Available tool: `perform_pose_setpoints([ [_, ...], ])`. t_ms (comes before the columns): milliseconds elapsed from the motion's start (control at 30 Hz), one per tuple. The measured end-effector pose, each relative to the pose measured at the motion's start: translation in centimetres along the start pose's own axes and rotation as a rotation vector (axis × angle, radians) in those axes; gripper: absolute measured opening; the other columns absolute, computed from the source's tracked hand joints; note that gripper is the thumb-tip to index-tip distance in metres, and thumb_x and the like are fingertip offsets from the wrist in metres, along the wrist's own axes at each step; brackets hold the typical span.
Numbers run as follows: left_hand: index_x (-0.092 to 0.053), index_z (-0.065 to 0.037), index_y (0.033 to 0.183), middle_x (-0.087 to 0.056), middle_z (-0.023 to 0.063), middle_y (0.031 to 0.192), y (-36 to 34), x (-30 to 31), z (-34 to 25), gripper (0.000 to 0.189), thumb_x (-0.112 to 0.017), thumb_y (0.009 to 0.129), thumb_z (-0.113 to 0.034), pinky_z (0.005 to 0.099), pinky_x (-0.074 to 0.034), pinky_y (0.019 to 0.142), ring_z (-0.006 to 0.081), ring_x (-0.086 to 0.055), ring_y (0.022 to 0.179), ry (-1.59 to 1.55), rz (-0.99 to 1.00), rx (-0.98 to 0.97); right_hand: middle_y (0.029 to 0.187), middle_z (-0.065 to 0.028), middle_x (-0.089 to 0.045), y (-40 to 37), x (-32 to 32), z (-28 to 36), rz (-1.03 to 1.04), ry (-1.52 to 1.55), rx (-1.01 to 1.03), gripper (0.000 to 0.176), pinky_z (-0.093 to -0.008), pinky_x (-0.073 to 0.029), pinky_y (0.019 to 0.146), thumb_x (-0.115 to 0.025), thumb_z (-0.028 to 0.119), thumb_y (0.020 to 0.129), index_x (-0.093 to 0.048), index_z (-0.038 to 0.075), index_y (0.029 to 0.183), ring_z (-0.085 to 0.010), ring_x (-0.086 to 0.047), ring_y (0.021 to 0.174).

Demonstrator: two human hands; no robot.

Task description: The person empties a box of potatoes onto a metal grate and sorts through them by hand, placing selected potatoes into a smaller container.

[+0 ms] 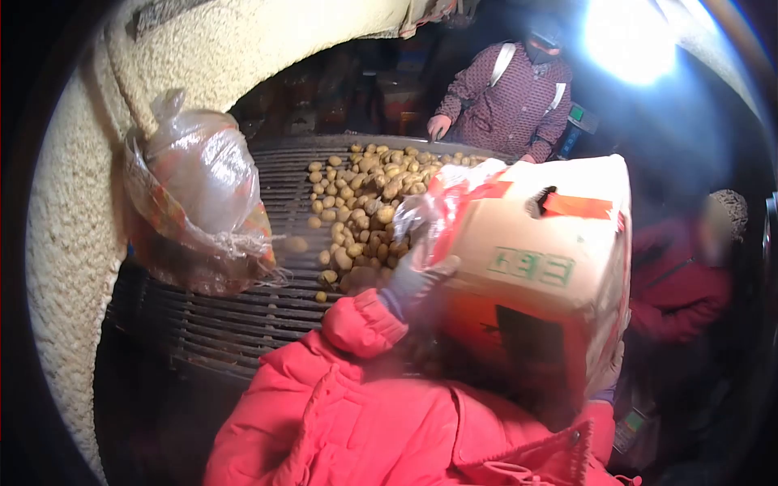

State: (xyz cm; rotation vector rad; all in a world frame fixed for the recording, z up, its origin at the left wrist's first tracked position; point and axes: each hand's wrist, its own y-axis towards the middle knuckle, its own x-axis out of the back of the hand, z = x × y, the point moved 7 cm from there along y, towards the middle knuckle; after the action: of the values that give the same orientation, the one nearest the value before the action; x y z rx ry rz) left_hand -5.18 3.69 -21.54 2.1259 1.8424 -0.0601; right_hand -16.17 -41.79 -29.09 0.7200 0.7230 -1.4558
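A large cardboard box (527,235) with green print, red tape and a handle hole is tilted in front of my red jacket. A clear and red plastic liner (433,198) spills from its end over the potatoes (348,219). Those lie in a loose heap on a slatted metal table (235,320). My left hand (417,279), in a grey glove, grips the box's left edge by the liner. My right hand (613,371), also gloved, is against the far lower right side of the box. Its fingers are mostly hidden.
A plastic-wrapped bundle (198,202) hangs from a rope at the left, by a rough pale wall (73,243). Across the table stands a person in a patterned top (510,97). Another person in a dark red jacket (681,275) is close at the right. A bright lamp (632,40) glares above.
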Motion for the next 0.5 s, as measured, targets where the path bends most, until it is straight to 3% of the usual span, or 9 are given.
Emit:
perform_pose_setpoints([
  [33, -0.024, -0.004, 0.155, -0.041, 0.0142, 0.15, -0.8, 0.1, -2.1, 0.077, -0.068, 0.095, -0.024, 0.0364, -0.043, 0.106, 0.0222, -0.047, 0.131, -0.07, -0.058, -0.006, 0.155, -0.0049, -0.041, -0.2, -1.7, 0.7, 0.003, 0.003, 0.012, 0.067, -0.0429, -0.031, 0.117, -0.047, 0.054, 0.099, -0.038, 0.015, 0.152, -0.0296, -0.042, 0.138],
  [100, -0.037, -0.005, 0.15, -0.049, 0.0142, 0.142, 0.6, 4.2, -3.8, 0.065, -0.065, 0.096, -0.029, 0.0384, -0.048, 0.099, 0.024, -0.055, 0.122, 0.579, -0.238, -0.342, 0.153, -0.0061, -0.044, 1.0, -4.9, 1.4, 0.067, -0.083, 0.048, 0.068, -0.045, -0.031, 0.116, -0.045, 0.056, 0.099, -0.039, 0.012, 0.151, -0.0311, -0.044, 0.136],
  [200, -0.047, -0.007, 0.144, -0.055, 0.0133, 0.134, 1.9, 7.7, -1.2, 0.059, -0.066, 0.093, -0.032, 0.0393, -0.048, 0.1, 0.0266, -0.056, 0.12, 0.477, -0.171, -0.371, 0.152, -0.0084, -0.044, 3.2, -6.9, 1.4, 0.114, -0.167, 0.122, 0.066, -0.0443, -0.032, 0.116, -0.044, 0.053, 0.1, -0.039, 0.01, 0.151, -0.0301, -0.044, 0.136],
  [300, -0.045, -0.008, 0.143, -0.057, 0.0104, 0.133, 1.9, 3.2, -3.8, 0.056, -0.04, 0.102, -0.045, 0.0463, -0.046, 0.102, 0.0262, -0.059, 0.116, -1.085, 0.836, -0.279, 0.151, -0.0108, -0.045, 5.5, -8.8, 1.0, 0.173, -0.26, 0.22, 0.064, -0.0435, -0.033, 0.115, -0.044, 0.049, 0.102, -0.039, 0.007, 0.15, -0.0291, -0.044, 0.136],
  [333, -0.046, -0.008, 0.142, -0.057, 0.0103, 0.132, 1.5, 3.8, -4.5, 0.057, -0.04, 0.101, -0.047, 0.0471, -0.046, 0.102, 0.0263, -0.059, 0.115, -1.078, 0.743, -0.3, 0.15, -0.0116, -0.045, 6.4, -9.4, 0.8, 0.191, -0.308, 0.26, 0.064, -0.0433, -0.033, 0.115, -0.044, 0.048, 0.102, -0.039, 0.006, 0.15, -0.0287, -0.044, 0.136],
  [433, -0.048, -0.008, 0.139, -0.058, 0.0098, 0.128, 1.5, 8.9, -5.2, 0.058, -0.04, 0.1, -0.051, 0.0495, -0.045, 0.102, 0.0267, -0.06, 0.112, -0.757, 0.069, -0.29, 0.149, -0.014, -0.045, 8.9, -11.8, 0.4, 0.294, -0.512, 0.455, 0.062, -0.0426, -0.034, 0.115, -0.043, 0.045, 0.103, -0.039, 0.004, 0.149, -0.0277, -0.045, 0.136],
  [500, -0.049, -0.009, 0.137, -0.059, 0.0095, 0.126, 1.0, 12.3, -5.8, 0.06, -0.04, 0.099, -0.054, 0.0511, -0.045, 0.102, 0.027, -0.06, 0.11, -0.665, -0.178, -0.262, 0.149, -0.0155, -0.046, 10.8, -15.6, -0.1, 0.386, -0.598, 0.579, 0.061, -0.0421, -0.035, 0.114, -0.043, 0.043, 0.104, -0.039, 0.002, 0.149, -0.027, -0.045, 0.136],
])
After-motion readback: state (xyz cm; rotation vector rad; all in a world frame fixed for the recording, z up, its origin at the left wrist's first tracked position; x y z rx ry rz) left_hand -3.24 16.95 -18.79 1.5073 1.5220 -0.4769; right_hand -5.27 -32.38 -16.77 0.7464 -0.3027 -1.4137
